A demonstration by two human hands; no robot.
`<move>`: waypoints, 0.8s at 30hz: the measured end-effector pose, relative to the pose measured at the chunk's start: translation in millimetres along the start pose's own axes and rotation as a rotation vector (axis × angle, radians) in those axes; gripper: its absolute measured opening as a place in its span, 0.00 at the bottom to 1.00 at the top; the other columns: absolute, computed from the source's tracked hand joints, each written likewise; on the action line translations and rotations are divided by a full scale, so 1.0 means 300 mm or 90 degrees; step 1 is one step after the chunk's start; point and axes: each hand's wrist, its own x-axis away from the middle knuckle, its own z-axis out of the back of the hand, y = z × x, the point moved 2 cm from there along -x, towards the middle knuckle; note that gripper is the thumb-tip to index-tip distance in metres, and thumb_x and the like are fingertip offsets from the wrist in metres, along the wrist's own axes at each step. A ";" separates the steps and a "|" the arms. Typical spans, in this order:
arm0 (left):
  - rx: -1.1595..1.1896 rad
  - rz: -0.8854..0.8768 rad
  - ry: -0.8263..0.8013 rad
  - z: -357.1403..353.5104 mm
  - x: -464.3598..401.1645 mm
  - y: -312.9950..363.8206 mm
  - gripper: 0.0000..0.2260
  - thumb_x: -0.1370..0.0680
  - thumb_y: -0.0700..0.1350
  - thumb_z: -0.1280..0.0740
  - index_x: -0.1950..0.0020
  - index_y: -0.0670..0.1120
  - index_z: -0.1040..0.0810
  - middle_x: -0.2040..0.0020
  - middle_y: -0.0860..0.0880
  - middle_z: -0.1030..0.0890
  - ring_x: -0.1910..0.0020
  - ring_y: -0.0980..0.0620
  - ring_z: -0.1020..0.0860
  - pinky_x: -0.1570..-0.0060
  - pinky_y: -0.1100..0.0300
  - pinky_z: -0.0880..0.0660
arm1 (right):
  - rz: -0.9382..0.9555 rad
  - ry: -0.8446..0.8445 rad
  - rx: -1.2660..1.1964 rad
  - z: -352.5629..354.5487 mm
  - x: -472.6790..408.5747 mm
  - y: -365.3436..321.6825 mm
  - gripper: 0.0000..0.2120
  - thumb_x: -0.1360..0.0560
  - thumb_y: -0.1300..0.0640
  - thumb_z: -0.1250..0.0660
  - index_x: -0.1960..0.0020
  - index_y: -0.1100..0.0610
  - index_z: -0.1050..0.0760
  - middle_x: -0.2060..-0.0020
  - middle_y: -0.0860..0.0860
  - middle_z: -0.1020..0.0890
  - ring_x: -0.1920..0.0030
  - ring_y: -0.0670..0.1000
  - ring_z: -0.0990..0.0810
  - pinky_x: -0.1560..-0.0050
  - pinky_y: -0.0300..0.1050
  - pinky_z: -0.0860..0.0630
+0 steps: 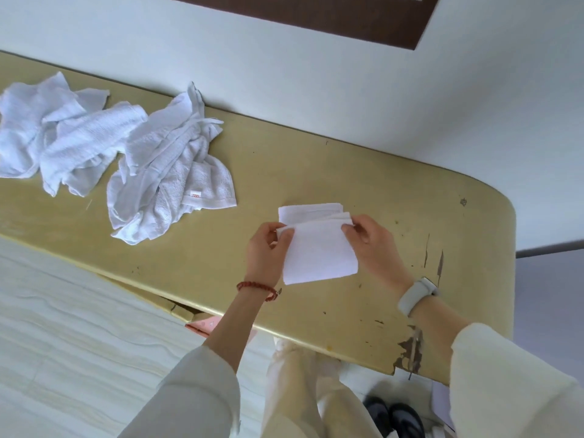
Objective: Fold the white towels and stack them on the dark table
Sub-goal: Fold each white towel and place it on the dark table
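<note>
A small white towel [319,251], partly folded, lies on the olive-yellow table [316,172] right of centre. My left hand [267,251] pinches its upper left corner. My right hand [371,245] pinches its upper right corner, with the top layer lifted over a lower layer that shows behind. A heap of unfolded white towels [170,172] sits left of centre, with more crumpled white towels [53,134] at the far left.
The table runs along a pale wall [316,74] and ends in a rounded, chipped right end [493,248]. A pale ribbed surface [63,343] lies below left. My legs and dark shoes [392,415] stand at the table's near edge.
</note>
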 end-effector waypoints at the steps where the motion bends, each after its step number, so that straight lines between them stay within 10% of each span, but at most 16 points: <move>1: -0.007 0.008 0.006 -0.013 -0.040 0.005 0.02 0.23 0.44 0.36 0.51 0.47 0.27 0.61 0.52 0.24 0.61 0.54 0.27 0.66 0.70 0.31 | -0.016 0.020 0.005 -0.014 -0.030 0.000 0.08 0.22 0.57 0.42 0.48 0.59 0.27 0.59 0.52 0.22 0.60 0.50 0.25 0.63 0.35 0.30; 16: -0.341 -0.031 0.087 -0.089 -0.148 -0.007 0.13 0.19 0.46 0.47 0.37 0.44 0.33 0.39 0.48 0.26 0.54 0.39 0.23 0.58 0.53 0.29 | -0.142 0.138 0.284 -0.159 -0.158 0.030 0.10 0.20 0.55 0.48 0.45 0.59 0.33 0.74 0.49 0.31 0.70 0.55 0.29 0.69 0.45 0.36; 21: -0.404 0.015 0.106 -0.078 -0.138 -0.005 0.15 0.20 0.48 0.44 0.35 0.46 0.35 0.38 0.49 0.28 0.55 0.39 0.23 0.63 0.55 0.34 | -0.194 0.161 0.261 -0.140 -0.148 -0.010 0.14 0.22 0.52 0.44 0.41 0.58 0.35 0.58 0.53 0.23 0.62 0.57 0.26 0.64 0.45 0.34; 24: -0.373 -0.149 0.196 -0.041 -0.107 -0.032 0.13 0.25 0.44 0.41 0.41 0.43 0.28 0.45 0.44 0.24 0.51 0.42 0.24 0.58 0.53 0.30 | -0.038 0.273 0.351 -0.109 -0.095 -0.015 0.16 0.24 0.53 0.42 0.39 0.58 0.32 0.48 0.56 0.25 0.52 0.58 0.25 0.59 0.48 0.31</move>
